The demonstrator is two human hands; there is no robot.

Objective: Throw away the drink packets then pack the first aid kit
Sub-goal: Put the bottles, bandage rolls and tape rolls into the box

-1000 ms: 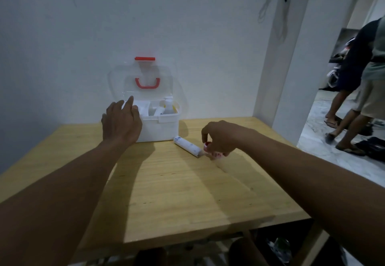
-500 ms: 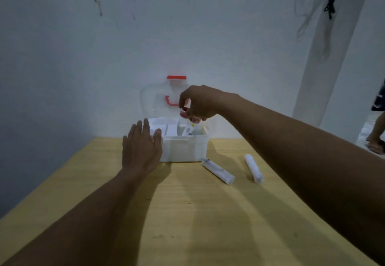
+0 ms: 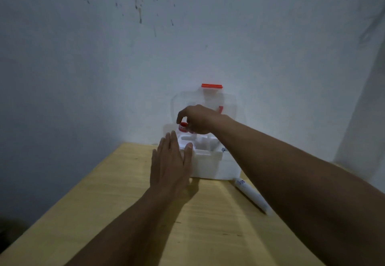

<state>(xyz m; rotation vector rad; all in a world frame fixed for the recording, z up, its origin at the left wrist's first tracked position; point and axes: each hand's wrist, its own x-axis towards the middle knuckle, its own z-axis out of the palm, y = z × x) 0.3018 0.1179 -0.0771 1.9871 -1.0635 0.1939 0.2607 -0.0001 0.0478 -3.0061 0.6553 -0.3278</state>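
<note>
Overhead, right hand (image 3: 198, 120) with bottle (image 3: 183, 127)

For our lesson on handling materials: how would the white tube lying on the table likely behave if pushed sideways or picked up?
The white tube looks round and lies flat on the smooth wooden table, so a sideways push would probably roll it. It looks slim, so likely light. Whether it is stiff or squeezable cannot be told.

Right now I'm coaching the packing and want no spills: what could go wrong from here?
The right hand holds a small red-capped bottle over the first aid box; released too high, it might tip among the items inside. The right forearm crosses just above a white tube on the table and could knock it on withdrawal. The left hand only rests flat against the box, which might slide.
</note>
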